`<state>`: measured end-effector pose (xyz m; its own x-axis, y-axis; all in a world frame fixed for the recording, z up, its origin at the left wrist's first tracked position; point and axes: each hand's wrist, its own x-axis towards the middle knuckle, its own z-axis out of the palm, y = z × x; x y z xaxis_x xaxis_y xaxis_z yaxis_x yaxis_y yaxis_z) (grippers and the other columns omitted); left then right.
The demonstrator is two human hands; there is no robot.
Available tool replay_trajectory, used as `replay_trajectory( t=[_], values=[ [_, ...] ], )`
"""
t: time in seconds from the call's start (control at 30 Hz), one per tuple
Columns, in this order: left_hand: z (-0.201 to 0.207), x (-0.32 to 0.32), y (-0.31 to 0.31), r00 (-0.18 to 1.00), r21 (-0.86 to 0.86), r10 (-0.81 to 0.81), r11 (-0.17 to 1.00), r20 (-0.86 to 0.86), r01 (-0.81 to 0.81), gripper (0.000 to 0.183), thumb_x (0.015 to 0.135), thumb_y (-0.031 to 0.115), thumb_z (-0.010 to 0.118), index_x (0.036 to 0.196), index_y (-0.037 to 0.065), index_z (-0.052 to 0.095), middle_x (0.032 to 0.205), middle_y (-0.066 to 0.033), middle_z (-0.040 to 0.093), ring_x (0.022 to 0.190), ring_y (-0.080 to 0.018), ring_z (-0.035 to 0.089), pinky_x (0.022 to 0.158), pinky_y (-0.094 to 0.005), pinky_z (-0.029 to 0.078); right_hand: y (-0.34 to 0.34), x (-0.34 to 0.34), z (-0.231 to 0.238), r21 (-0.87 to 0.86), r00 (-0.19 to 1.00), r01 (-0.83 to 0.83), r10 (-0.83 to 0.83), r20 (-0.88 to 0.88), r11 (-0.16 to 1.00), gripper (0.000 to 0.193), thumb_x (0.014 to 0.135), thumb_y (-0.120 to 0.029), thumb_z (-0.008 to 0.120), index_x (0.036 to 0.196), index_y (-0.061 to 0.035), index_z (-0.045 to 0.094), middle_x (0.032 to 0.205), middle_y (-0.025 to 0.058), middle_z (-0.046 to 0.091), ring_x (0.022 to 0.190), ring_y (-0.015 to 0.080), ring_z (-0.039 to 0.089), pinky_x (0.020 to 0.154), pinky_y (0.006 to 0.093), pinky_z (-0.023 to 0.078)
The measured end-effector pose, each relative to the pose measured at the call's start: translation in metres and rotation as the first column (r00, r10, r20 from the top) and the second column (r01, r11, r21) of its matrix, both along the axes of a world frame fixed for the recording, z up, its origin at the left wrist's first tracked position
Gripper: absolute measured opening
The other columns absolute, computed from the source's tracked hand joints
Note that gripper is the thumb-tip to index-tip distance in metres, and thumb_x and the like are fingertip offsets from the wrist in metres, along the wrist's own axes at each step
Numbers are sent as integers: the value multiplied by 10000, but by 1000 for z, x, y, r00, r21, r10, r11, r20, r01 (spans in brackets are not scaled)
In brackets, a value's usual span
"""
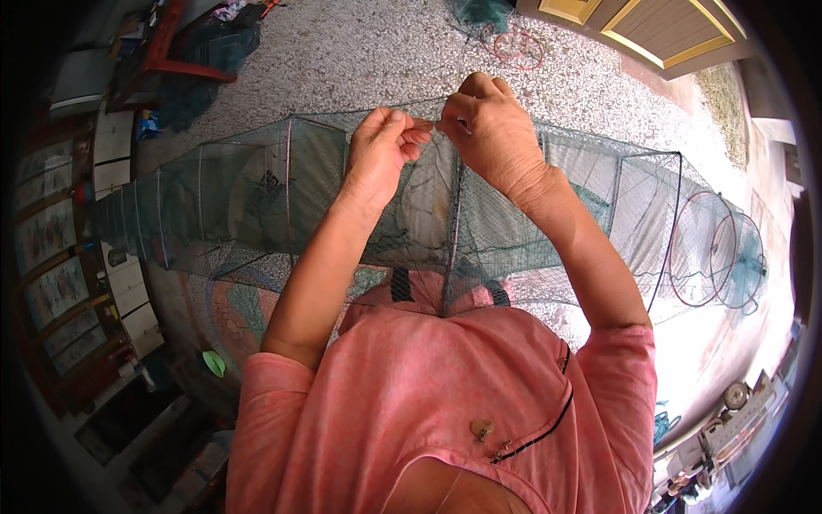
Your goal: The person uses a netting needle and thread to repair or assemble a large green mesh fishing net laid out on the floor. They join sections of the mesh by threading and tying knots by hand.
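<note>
Stretched crosswise before a pink-shirted person (411, 368), apparently so its far edge sits within reach, a long green framed net (257, 201) lies beneath the left hand (379, 154), pinching a thin strand (424, 125), and the curled right hand (495, 128), its grip unclear.

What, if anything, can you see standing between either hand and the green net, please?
Nothing visible stands in the way: the left hand and right hand are close together at the far edge of the green net. The fingers themselves hide exactly where they meet the mesh.
</note>
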<state>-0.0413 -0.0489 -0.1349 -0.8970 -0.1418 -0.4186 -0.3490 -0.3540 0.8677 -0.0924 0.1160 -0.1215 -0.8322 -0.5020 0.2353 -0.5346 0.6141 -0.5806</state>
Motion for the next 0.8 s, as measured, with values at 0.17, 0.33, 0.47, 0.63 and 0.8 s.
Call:
replay_trajectory(
  t=[0.17, 0.33, 0.47, 0.63, 0.8],
  values=[
    [8, -7, 12, 999, -10, 36, 999, -40, -37, 128, 919, 123, 468, 1006, 35, 500, 948, -58, 582, 864, -120, 562, 677, -261, 454, -32, 1, 14, -169, 984, -55, 24, -177, 984, 132, 741, -201, 694, 818, -119, 626, 816, 16, 578, 786, 222, 542, 706, 318, 464],
    [19, -2, 38, 965, -417, -190, 904, -179, 100, 288, 872, 94, 571, 1148, 70, 493, 869, 13, 504, 793, -68, 475, 725, -228, 428, -26, -18, 98, -768, 982, -111, 187, 11, 630, 74, 850, -130, 616, 882, -63, 620, 867, 12, 632, 810, 131, 579, 699, 245, 463],
    [14, 4, 41, 865, -688, -485, 673, -132, 272, 249, 857, 120, 611, 1101, 151, 579, 741, 38, 426, 684, -73, 438, 676, -230, 425, 1, -26, 159, -973, 974, -5, -221, -57, 231, 206, 966, -212, 441, 922, -43, 550, 647, -3, 496, 505, 64, 471, 550, 219, 513],
    [27, -18, 32, 912, -349, -404, 867, -76, 355, 187, 903, 229, 562, 1001, 78, 614, 858, 31, 570, 781, -52, 483, 726, -220, 412, 55, -41, 141, -871, 965, -111, -159, -210, 479, 142, 930, -171, 499, 931, -51, 575, 720, -4, 530, 619, 67, 493, 611, 220, 498],
    [32, -32, 4, 977, -207, -212, 957, -27, 202, 165, 933, 207, 498, 937, 62, 578, 1008, -73, 622, 890, -129, 574, 730, -268, 457, 65, -34, 76, -220, 996, 45, -61, -70, 974, 71, 853, -87, 595, 920, -88, 618, 862, 4, 636, 811, 116, 582, 716, 250, 472]
  ],
)
